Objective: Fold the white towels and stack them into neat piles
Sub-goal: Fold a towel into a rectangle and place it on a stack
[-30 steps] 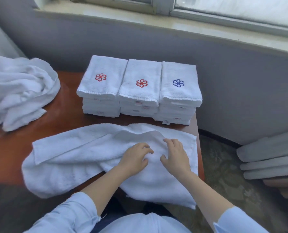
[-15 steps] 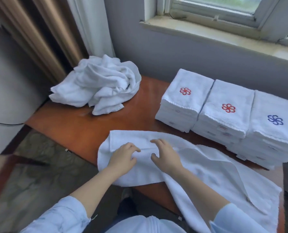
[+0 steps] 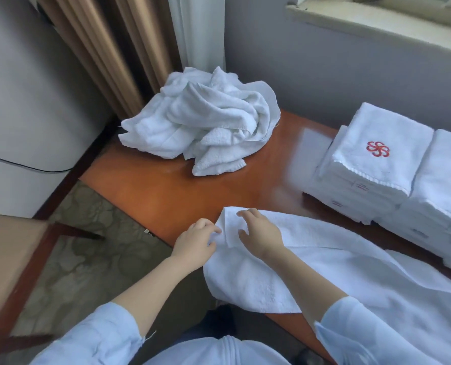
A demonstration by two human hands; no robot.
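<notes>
The fingertips (image 3: 215,230) of the left hand (image 3: 195,245) curl onto the end hem of the towel (image 3: 337,262) with the thumb beneath, pinching the cloth. The right hand (image 3: 260,233) lies just beside it on the same end. Its fingers are spread and bent, pressing the corner down rather than gripping it. Both forearms run back to pale blue sleeves (image 3: 100,335).

The towel lies lengthwise along the near edge of the table (image 3: 166,196), and its near side droops off that edge toward the person.

That overhang looks like the main risk. The tabletop is glossy, so once the pressing hand lifts, the hanging weight could drag the cloth off. A pull by the pinching hand alone could also skew the fold, leaving the hems misaligned. A wide sweep toward the table's right side might nudge the folded stacks (image 3: 377,169) — 2 show there, touching side by side, each topped by a red flower emblem, the 2nd cut off by the frame.

No basket or bin shows, so everything sits directly on the table, including the crumpled heap (image 3: 206,127) at its far-left corner — unfolded towels waiting their turn.
</notes>
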